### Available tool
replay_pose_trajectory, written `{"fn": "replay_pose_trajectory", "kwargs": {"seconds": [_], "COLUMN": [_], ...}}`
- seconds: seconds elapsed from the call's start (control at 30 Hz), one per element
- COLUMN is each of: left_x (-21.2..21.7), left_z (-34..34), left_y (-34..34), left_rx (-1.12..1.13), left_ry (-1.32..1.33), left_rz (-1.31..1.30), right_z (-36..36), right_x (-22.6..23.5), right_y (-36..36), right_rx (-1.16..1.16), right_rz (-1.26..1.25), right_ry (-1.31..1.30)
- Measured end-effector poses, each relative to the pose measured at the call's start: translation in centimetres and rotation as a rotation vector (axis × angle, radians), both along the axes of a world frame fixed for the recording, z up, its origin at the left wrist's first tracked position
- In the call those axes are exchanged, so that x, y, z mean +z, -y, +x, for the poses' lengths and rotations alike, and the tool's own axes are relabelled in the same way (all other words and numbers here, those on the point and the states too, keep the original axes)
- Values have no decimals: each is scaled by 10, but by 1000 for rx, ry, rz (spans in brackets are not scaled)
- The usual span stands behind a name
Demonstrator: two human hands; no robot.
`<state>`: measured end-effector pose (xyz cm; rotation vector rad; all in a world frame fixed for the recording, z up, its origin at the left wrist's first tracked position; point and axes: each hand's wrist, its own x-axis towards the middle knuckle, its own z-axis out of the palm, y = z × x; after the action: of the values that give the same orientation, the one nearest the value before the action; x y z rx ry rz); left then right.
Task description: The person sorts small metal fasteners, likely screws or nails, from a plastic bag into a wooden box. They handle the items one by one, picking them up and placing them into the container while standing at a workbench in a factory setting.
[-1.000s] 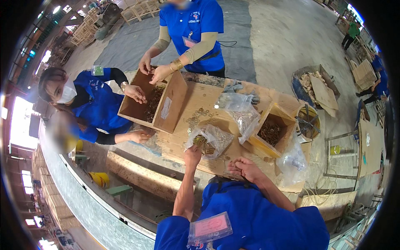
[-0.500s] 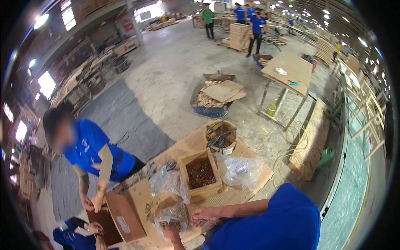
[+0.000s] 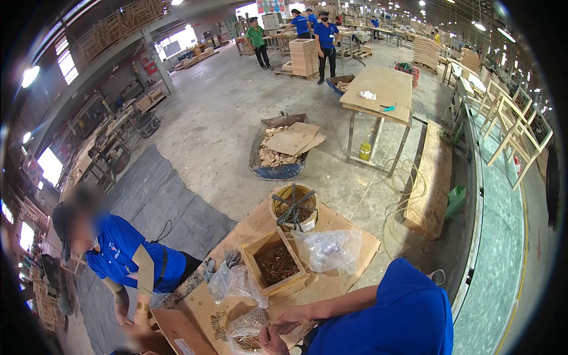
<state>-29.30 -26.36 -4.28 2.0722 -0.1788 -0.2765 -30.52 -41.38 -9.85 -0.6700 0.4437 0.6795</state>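
My right hand (image 3: 291,318) and my left hand (image 3: 272,341) meet over the near edge of the cardboard-covered table (image 3: 349,284). Both have fingers closed in a pinch; whatever is between them is too small to make out. Just left of them lies an open clear plastic bag (image 3: 248,325) holding small metal pieces. Beside it, small ring-like metal parts (image 3: 218,325) are spread on the cardboard. Beyond my hands stands a wooden box (image 3: 255,249) with brown screws (image 3: 278,264) inside.
Behind the box stand a yellowish bucket (image 3: 312,220) and a clear bag (image 3: 331,248). Another bag (image 3: 236,281) and grey gloves (image 3: 231,258) lie left. A co-worker (image 3: 133,254) leans over a cardboard box (image 3: 183,331). A wheelbarrow (image 3: 278,173) and table (image 3: 384,86) stand farther off.
My left hand has come out of the plastic bag and moved right to meet my right hand. The view has shifted, and the co-workers at the left sit lower in it.
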Motion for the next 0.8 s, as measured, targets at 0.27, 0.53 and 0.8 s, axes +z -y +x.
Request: {"fn": "replay_pose_trajectory", "kwargs": {"seconds": [0.27, 0.53, 0.8], "left_x": [-27, -22, -23], "left_z": [6, 11, 8], "left_y": [2, 2, -5], "left_rx": [-181, 276, 395], "left_ry": [217, -467, -533], "left_rz": [-63, -678, -1015], "right_z": [-6, 1, 8], "right_x": [2, 11, 39], "right_y": [13, 16, -10], "right_rx": [-38, -34, -23], "right_rz": [144, -80, 30], "right_ry": [44, 242, 73]}}
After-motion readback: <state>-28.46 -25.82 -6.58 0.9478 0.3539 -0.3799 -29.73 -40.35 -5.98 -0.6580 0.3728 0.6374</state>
